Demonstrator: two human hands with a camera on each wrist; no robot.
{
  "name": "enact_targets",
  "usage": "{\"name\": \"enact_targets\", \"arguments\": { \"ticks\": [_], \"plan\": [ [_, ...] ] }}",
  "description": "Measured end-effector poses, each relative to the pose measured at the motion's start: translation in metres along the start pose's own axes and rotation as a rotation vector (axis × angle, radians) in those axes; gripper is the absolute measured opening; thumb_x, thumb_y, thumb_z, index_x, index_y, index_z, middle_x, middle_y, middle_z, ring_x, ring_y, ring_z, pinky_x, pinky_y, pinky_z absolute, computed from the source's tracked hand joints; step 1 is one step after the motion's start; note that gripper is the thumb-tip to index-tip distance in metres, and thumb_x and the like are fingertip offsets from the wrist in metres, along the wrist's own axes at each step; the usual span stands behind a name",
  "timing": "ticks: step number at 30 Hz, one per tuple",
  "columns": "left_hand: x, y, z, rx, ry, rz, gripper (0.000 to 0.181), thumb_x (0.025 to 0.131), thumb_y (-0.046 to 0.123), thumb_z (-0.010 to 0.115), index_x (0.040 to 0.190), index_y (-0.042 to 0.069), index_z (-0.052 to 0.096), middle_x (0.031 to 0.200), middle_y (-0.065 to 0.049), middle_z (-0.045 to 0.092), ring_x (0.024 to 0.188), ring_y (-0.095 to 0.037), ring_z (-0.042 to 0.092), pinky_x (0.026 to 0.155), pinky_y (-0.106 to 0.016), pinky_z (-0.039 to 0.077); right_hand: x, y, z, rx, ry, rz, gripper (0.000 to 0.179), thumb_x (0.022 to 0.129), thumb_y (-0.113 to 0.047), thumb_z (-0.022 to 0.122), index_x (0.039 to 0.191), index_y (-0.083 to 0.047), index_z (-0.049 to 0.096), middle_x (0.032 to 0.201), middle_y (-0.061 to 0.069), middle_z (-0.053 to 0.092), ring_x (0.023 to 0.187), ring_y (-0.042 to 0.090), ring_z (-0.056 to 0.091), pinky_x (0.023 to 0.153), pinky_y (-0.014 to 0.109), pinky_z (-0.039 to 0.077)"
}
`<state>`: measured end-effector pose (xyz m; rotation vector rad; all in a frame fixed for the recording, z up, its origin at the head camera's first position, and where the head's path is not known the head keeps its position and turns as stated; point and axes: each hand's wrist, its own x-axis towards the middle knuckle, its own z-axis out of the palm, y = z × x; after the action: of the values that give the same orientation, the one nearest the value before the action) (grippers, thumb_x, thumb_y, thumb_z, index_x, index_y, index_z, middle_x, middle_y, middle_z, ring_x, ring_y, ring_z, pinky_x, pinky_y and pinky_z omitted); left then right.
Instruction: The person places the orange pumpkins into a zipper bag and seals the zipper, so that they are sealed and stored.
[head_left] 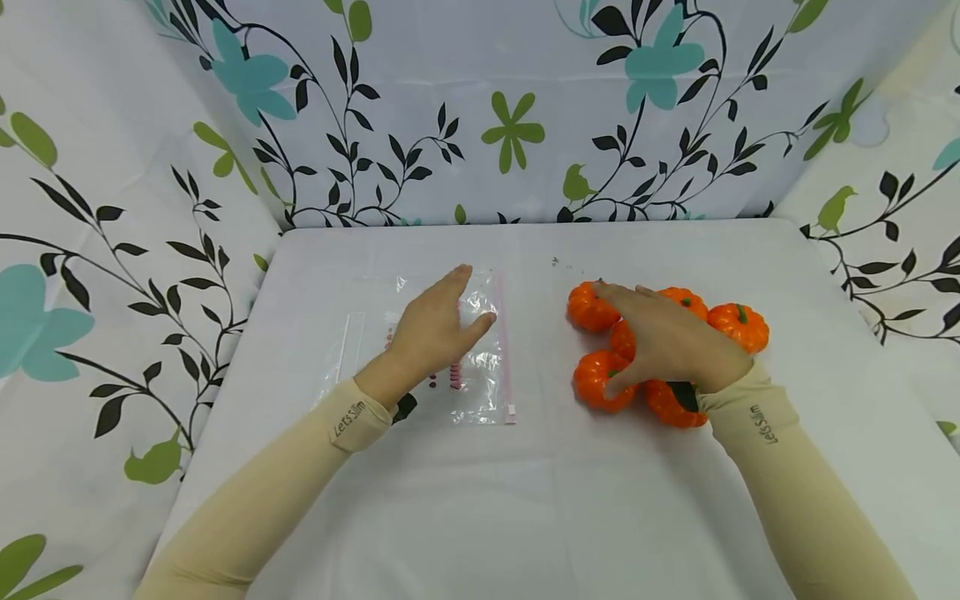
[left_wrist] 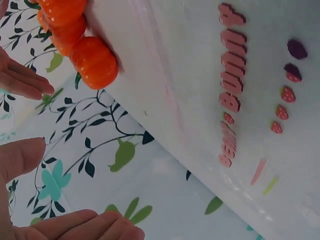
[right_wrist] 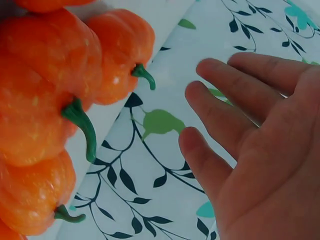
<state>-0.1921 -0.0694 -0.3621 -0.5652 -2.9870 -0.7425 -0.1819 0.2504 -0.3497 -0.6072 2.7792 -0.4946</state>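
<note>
A clear plastic zip bag (head_left: 483, 400) lies flat on the table, with a pink strip along its right edge. Red "Berry Bunny" lettering (left_wrist: 233, 65) and small strawberry prints show on it in the left wrist view. Over the bag hovers my left hand (head_left: 427, 329), thumb and fingers spread, holding nothing. My right hand (head_left: 671, 342) is above a cluster of small orange pumpkins (head_left: 738, 327) with green stems, partly hiding several of them. In the right wrist view its fingers (right_wrist: 240, 95) are extended and apart from the pumpkins (right_wrist: 122, 55).
The white-covered table (head_left: 480, 500) carries the bag on the left and the pumpkins on the right. Leaf-and-flower patterned curtains (head_left: 510, 50) surround its back and sides. Small dark marks (head_left: 558, 262) lie near the table's middle back.
</note>
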Motion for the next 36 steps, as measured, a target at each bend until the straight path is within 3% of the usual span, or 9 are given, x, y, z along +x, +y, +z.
{"name": "enact_targets", "arguments": {
  "ticks": [3, 7, 10, 13, 15, 19, 26, 30, 36],
  "plan": [
    [-0.004, 0.005, 0.008, 0.032, -0.042, 0.001, 0.069, 0.097, 0.040, 0.064, 0.149, -0.002, 0.045, 0.152, -0.017, 0.048, 0.139, -0.031, 0.047, 0.113, -0.044, 0.040, -0.001, -0.002, 0.007, 0.013, -0.039, 0.004, 0.121, 0.057, -0.045, 0.097, 0.158, -0.015, 0.036, 0.154, 0.005, 0.045, 0.142, 0.044, 0.033, 0.112, 0.061, 0.034],
    [-0.009, 0.011, 0.026, 0.128, -0.146, 0.005, 0.058, 0.098, 0.039, 0.063, 0.139, -0.001, 0.058, 0.142, -0.018, 0.057, 0.131, -0.032, 0.054, 0.106, -0.046, 0.046, -0.001, -0.004, 0.018, 0.002, -0.072, 0.002, 0.112, 0.058, -0.041, 0.098, 0.154, -0.018, 0.045, 0.142, 0.002, 0.057, 0.134, 0.035, 0.044, 0.104, 0.056, 0.045],
    [-0.014, 0.014, 0.043, 0.196, -0.215, 0.013, 0.052, 0.098, 0.040, 0.062, 0.131, -0.002, 0.065, 0.131, -0.017, 0.064, 0.118, -0.032, 0.064, 0.096, -0.046, 0.053, 0.000, -0.003, 0.026, -0.048, -0.073, -0.024, 0.108, 0.057, -0.043, 0.098, 0.150, -0.014, 0.051, 0.140, 0.002, 0.059, 0.131, 0.036, 0.047, 0.106, 0.054, 0.044],
    [-0.017, 0.016, 0.058, 0.236, -0.241, 0.024, 0.046, 0.098, 0.040, 0.062, 0.115, -0.002, 0.071, 0.119, -0.017, 0.069, 0.100, -0.033, 0.070, 0.082, -0.046, 0.058, 0.000, -0.002, 0.033, -0.124, -0.065, -0.053, 0.106, 0.055, -0.045, 0.099, 0.145, -0.009, 0.056, 0.139, 0.005, 0.060, 0.133, 0.038, 0.047, 0.113, 0.055, 0.035],
    [-0.019, 0.016, 0.066, 0.248, -0.238, 0.021, 0.042, 0.098, 0.040, 0.062, 0.099, -0.001, 0.073, 0.117, -0.019, 0.069, 0.095, -0.033, 0.071, 0.076, -0.047, 0.059, 0.000, -0.002, 0.036, -0.176, -0.059, -0.065, 0.100, 0.056, -0.040, 0.099, 0.142, -0.007, 0.058, 0.137, 0.008, 0.062, 0.133, 0.037, 0.048, 0.115, 0.055, 0.032],
    [-0.020, 0.017, 0.076, 0.283, -0.212, 0.017, 0.045, 0.098, 0.041, 0.062, 0.073, 0.004, 0.070, 0.121, -0.023, 0.068, 0.100, -0.034, 0.071, 0.075, -0.049, 0.060, -0.002, -0.004, 0.037, -0.238, -0.063, -0.047, 0.084, 0.064, -0.024, 0.094, 0.139, -0.007, 0.061, 0.135, 0.014, 0.062, 0.132, 0.038, 0.048, 0.114, 0.057, 0.033],
    [-0.023, 0.021, 0.089, 0.428, -0.152, 0.074, 0.052, 0.092, 0.052, 0.065, 0.068, 0.007, 0.069, 0.097, -0.016, 0.067, 0.087, -0.028, 0.069, 0.068, -0.045, 0.059, -0.002, -0.008, 0.037, -0.264, -0.071, -0.032, 0.068, 0.066, -0.008, 0.088, 0.130, -0.005, 0.064, 0.124, 0.013, 0.066, 0.124, 0.038, 0.053, 0.110, 0.055, 0.038],
    [-0.025, 0.021, 0.092, 0.440, -0.101, 0.100, 0.043, 0.089, 0.043, 0.068, 0.061, 0.010, 0.066, 0.089, -0.013, 0.066, 0.080, -0.026, 0.068, 0.060, -0.046, 0.057, -0.001, -0.007, 0.039, -0.230, -0.065, -0.052, 0.069, 0.069, -0.015, 0.089, 0.132, -0.006, 0.063, 0.128, 0.013, 0.065, 0.125, 0.037, 0.054, 0.110, 0.055, 0.039],
    [-0.025, 0.017, 0.091, 0.470, -0.029, 0.150, 0.033, 0.082, 0.026, 0.068, 0.053, 0.012, 0.060, 0.090, -0.013, 0.072, 0.069, -0.022, 0.069, 0.053, -0.042, 0.057, 0.000, -0.010, 0.036, -0.111, -0.052, -0.051, 0.076, 0.074, -0.023, 0.088, 0.142, -0.008, 0.057, 0.137, 0.006, 0.061, 0.125, 0.030, 0.056, 0.109, 0.051, 0.042]
  ]
}}
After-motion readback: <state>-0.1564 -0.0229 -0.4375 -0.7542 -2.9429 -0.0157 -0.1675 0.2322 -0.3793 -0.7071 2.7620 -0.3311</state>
